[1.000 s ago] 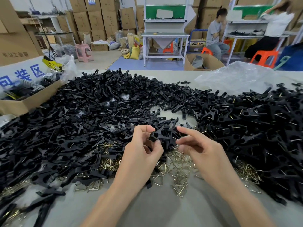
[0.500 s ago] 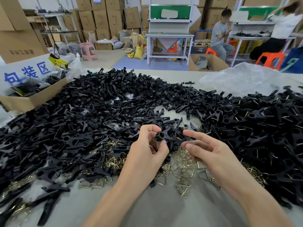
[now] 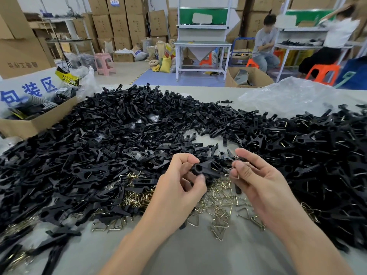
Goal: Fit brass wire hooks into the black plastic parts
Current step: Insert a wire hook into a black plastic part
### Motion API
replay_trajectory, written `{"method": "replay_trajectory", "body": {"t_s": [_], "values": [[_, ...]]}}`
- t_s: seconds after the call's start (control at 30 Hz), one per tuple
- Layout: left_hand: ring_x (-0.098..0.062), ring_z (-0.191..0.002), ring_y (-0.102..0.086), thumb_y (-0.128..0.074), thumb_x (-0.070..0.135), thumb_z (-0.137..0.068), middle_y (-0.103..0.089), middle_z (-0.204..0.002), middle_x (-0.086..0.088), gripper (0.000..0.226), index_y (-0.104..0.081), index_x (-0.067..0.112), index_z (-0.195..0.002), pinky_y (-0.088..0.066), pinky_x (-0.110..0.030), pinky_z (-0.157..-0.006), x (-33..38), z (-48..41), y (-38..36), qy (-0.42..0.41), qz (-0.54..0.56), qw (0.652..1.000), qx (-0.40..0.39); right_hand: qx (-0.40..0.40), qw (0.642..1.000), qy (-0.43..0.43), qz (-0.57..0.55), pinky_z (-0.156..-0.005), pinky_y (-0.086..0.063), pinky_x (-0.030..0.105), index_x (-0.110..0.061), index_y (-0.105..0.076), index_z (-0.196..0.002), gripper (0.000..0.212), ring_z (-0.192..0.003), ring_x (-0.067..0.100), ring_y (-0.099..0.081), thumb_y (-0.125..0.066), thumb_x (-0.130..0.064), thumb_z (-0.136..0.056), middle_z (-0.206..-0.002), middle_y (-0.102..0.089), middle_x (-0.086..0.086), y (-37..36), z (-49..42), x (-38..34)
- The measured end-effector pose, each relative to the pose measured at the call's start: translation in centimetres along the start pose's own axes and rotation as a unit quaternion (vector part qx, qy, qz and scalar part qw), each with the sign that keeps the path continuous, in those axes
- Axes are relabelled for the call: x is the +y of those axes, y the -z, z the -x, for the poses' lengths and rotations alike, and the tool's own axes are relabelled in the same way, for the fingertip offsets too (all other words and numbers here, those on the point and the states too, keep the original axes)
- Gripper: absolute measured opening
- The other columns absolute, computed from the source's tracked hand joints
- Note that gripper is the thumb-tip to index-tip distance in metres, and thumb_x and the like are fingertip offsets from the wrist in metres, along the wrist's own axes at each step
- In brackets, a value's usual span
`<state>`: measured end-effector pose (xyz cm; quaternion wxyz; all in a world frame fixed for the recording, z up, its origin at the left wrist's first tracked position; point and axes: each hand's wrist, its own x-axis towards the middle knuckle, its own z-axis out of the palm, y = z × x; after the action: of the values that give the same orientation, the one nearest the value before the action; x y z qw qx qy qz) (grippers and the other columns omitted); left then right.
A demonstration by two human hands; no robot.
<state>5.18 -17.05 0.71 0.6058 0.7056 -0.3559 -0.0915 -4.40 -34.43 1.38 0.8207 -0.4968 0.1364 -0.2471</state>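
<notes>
- Left hand [image 3: 178, 183] pinches a black part [image 3: 206, 168] by its round end.
- Right hand [image 3: 258, 181] pinches what looks like a hook [image 3: 236, 171], mostly hidden by its fingertips.
- The part's long axis runs sideways, with its free end pointing at the right hand. The hook is just beside that end, seemingly not yet seated.
- Loose hooks [image 3: 218, 203] lie directly below both hands.

Only one bit of text is properly readable here

"包装区" is printed in big blue characters on the white sign [image 3: 25, 92] at far left. "PRO" can just be made out on the yellow-and-black packet [image 3: 67, 76] beside it, the rest being blurred. Dark print on the brown carton [image 3: 23, 56] and the small blue label [image 3: 115, 1] on a stacked box can't be read.
</notes>
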Motion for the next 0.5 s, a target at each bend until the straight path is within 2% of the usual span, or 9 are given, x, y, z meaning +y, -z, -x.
{"method": "replay_trajectory", "body": {"t_s": [0.17,0.33,0.43,0.5], "values": [[-0.009,-0.065,-0.046,-0.065,0.014,-0.093,-0.063,-0.083,-0.007,0.031,-0.052,0.041,-0.101,-0.042,-0.021,-0.061,1.0,0.3,-0.3,-0.004,0.032,0.998,-0.044,-0.006,0.999,-0.024,-0.031,-0.069,-0.059,0.021,-0.019,-0.082,-0.094,0.03,-0.068,0.013,-0.07,-0.073,-0.006,-0.069,-0.079,-0.069,0.006,-0.5,0.1,0.3],[-0.014,-0.067,-0.048,-0.063,0.008,-0.095,-0.063,-0.083,-0.012,0.036,-0.053,0.043,-0.096,-0.044,-0.022,-0.064,1.5,0.3,-0.5,-0.006,0.044,0.997,-0.059,-0.013,0.997,-0.034,-0.065,-0.066,-0.059,0.021,-0.015,-0.081,-0.098,0.03,-0.067,0.013,-0.07,-0.072,-0.005,-0.071,-0.078,-0.069,0.006,-0.6,0.0,0.2],[-0.013,-0.068,-0.051,-0.062,0.005,-0.095,-0.063,-0.083,-0.012,0.036,-0.053,0.04,-0.097,-0.045,-0.021,-0.067,1.6,0.3,-0.5,-0.01,0.053,0.997,-0.052,-0.014,0.996,-0.04,-0.084,-0.066,-0.059,0.022,-0.013,-0.077,-0.105,0.034,-0.067,0.013,-0.07,-0.071,-0.004,-0.073,-0.079,-0.069,0.007,-0.5,0.1,0.1],[-0.009,-0.067,-0.049,-0.062,0.004,-0.095,-0.063,-0.079,-0.005,0.035,-0.053,0.038,-0.097,-0.044,-0.019,-0.066,1.7,0.3,-0.6,-0.014,0.051,0.997,-0.059,-0.018,0.995,-0.044,-0.088,-0.066,-0.059,0.021,-0.013,-0.077,-0.107,0.035,-0.067,0.013,-0.071,-0.07,-0.004,-0.074,-0.079,-0.07,0.006,-0.6,0.1,0.2]]}}
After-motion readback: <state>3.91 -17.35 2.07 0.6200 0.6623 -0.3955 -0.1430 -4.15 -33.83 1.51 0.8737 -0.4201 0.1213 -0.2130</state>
